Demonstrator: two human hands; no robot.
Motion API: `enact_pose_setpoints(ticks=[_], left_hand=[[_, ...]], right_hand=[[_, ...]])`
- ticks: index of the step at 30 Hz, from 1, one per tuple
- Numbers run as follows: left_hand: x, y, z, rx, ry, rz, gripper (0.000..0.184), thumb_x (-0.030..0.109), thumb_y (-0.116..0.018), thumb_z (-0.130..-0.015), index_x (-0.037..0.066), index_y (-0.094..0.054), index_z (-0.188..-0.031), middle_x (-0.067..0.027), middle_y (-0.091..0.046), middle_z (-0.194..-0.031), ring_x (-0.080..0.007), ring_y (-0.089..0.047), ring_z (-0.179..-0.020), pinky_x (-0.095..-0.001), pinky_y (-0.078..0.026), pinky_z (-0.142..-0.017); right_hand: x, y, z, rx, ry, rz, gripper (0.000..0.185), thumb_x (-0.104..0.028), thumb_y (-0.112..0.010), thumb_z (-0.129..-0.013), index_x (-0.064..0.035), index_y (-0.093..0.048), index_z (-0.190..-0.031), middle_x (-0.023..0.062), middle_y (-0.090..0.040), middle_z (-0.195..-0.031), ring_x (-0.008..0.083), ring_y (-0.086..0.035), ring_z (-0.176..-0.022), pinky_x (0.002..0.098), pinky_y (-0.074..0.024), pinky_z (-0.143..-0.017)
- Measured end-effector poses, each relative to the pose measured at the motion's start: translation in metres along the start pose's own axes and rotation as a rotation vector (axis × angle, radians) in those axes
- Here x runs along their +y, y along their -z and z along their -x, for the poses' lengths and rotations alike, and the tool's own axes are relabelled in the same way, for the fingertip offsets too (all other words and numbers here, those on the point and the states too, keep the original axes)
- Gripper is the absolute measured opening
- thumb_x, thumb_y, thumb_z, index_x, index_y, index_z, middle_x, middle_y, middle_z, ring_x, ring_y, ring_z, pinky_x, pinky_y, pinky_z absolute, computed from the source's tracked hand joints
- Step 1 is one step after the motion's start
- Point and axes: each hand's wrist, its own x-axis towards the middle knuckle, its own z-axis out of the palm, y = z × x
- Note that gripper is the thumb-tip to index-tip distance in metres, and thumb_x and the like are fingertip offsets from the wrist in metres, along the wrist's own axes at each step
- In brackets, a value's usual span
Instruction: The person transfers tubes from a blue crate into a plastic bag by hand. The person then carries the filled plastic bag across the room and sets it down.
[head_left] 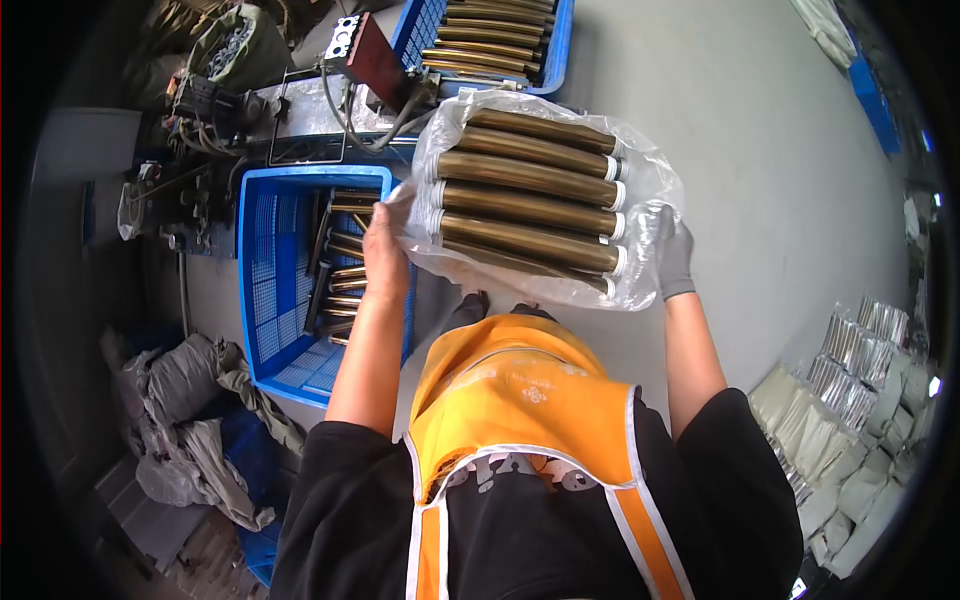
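Note:
Between my two hands hangs a clear plastic bag holding several bronze-coloured tubes with white ends, lying side by side. My left hand, bare, grips the bag's left edge. On the opposite edge, my right hand, in a grey glove, is closed on the plastic. Below and left of the bag stands a blue crate with loose bronze tubes and some dark ones inside.
Another blue crate full of bronze tubes stands beyond the bag. A workbench with machinery is at the upper left. Crumpled cloths lie at the lower left. Stacked wrapped packages are on the right.

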Motion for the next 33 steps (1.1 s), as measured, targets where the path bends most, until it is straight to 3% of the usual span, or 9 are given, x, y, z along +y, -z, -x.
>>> enact_pose_setpoints(ticks=[2, 5, 7, 16, 21, 25, 29, 31, 33], left_hand=[[0.000, 0.011, -0.001, 0.128, -0.008, -0.048, 0.061, 0.044, -0.031, -0.104, -0.008, -0.054, -0.127, -0.0178, -0.060, -0.126, -0.0258, -0.056, -0.117, -0.0364, -0.037, -0.106], [0.003, -0.004, -0.011, 0.121, -0.093, -0.146, 0.060, 0.045, -0.032, -0.104, -0.006, -0.061, -0.117, -0.0159, -0.065, -0.115, -0.0218, -0.059, -0.106, -0.0334, -0.041, -0.098], [-0.017, -0.020, -0.029, 0.199, -0.116, -0.107, 0.053, 0.044, -0.037, -0.104, -0.001, -0.064, -0.094, -0.0066, -0.063, -0.089, -0.0147, -0.053, -0.082, -0.0301, -0.041, -0.080], [0.010, -0.009, 0.015, 0.170, -0.128, -0.130, 0.044, 0.042, -0.043, -0.103, 0.009, -0.052, -0.075, 0.0016, -0.045, -0.073, -0.0088, -0.039, -0.071, -0.0246, -0.032, -0.067], [0.024, -0.004, 0.021, 0.204, -0.243, -0.035, 0.045, 0.040, -0.040, -0.104, 0.009, -0.050, -0.074, 0.0027, -0.045, -0.073, -0.0074, -0.038, -0.069, -0.0243, -0.032, -0.065], [0.005, 0.000, 0.005, 0.253, -0.050, -0.176, 0.043, 0.039, -0.043, -0.104, 0.006, -0.053, -0.078, 0.0023, -0.047, -0.073, -0.0079, -0.040, -0.070, -0.0249, -0.034, -0.064], [0.021, -0.014, 0.020, 0.498, -0.505, -1.066, 0.042, 0.018, -0.072, -0.083, 0.002, -0.056, -0.118, -0.0172, -0.056, -0.116, -0.0337, -0.051, -0.113, -0.0417, -0.037, -0.099], [0.039, -0.045, 0.045, 0.347, -0.754, -1.078, 0.056, 0.016, -0.074, -0.076, 0.008, -0.054, -0.127, -0.0172, -0.050, -0.131, -0.0347, -0.043, -0.127, -0.0463, -0.031, -0.108], [0.040, -0.057, 0.070, -0.314, -0.704, -1.079, 0.068, 0.017, -0.075, -0.073, 0.013, -0.049, -0.135, -0.0109, -0.051, -0.132, -0.0313, -0.038, -0.134, -0.0503, -0.024, -0.114]], right_hand=[[0.006, 0.007, -0.009, 0.153, 0.056, 0.343, 0.048, -0.038, -0.044, -0.102, 0.0050, -0.062, -0.113, 0.0119, -0.066, -0.106, 0.0199, -0.061, -0.099, 0.0353, -0.0478, -0.087], [0.004, -0.004, -0.020, 0.289, 0.244, -0.511, 0.043, -0.039, -0.046, -0.101, 0.0005, -0.062, -0.108, 0.0083, -0.063, -0.101, 0.0185, -0.058, -0.091, 0.0351, -0.0479, -0.083], [-0.013, -0.021, -0.023, -0.078, -0.178, -1.230, 0.038, -0.038, -0.046, -0.101, -0.0028, -0.060, -0.100, 0.0062, -0.059, -0.095, 0.0183, -0.056, -0.087, 0.0338, -0.0478, -0.083], [-0.031, 0.007, -0.011, -0.101, 0.099, -0.712, 0.037, -0.036, -0.043, -0.103, -0.0019, -0.056, -0.099, 0.0086, -0.061, -0.090, 0.0182, -0.060, -0.087, 0.0339, -0.0506, -0.082], [-0.065, 0.009, 0.018, -0.191, -0.026, -1.107, 0.042, -0.040, -0.044, -0.102, -0.0006, -0.058, -0.100, 0.0070, -0.061, -0.091, 0.0152, -0.056, -0.082, 0.0309, -0.0465, -0.081], [-0.033, 0.008, -0.015, -0.146, -0.090, -0.774, 0.036, -0.034, -0.052, -0.100, 0.0011, -0.056, -0.106, 0.0075, -0.060, -0.098, 0.0180, -0.057, -0.097, 0.0334, -0.0470, -0.089], [-0.093, 0.008, -0.025, 0.222, 0.690, 0.206, 0.042, -0.021, -0.067, -0.087, -0.0018, -0.054, -0.122, 0.0140, -0.054, -0.125, 0.0258, -0.051, -0.117, 0.0389, -0.0408, -0.100], [-0.145, -0.010, -0.023, 0.062, 0.897, 0.324, 0.057, -0.019, -0.072, -0.079, -0.0044, -0.050, -0.129, 0.0151, -0.049, -0.134, 0.0311, -0.045, -0.126, 0.0433, -0.0353, -0.106], [-0.167, -0.045, -0.041, -0.064, 1.038, 0.555, 0.063, -0.021, -0.072, -0.079, -0.0052, -0.046, -0.135, 0.0133, -0.045, -0.139, 0.0321, -0.038, -0.132, 0.0443, -0.0298, -0.111]])
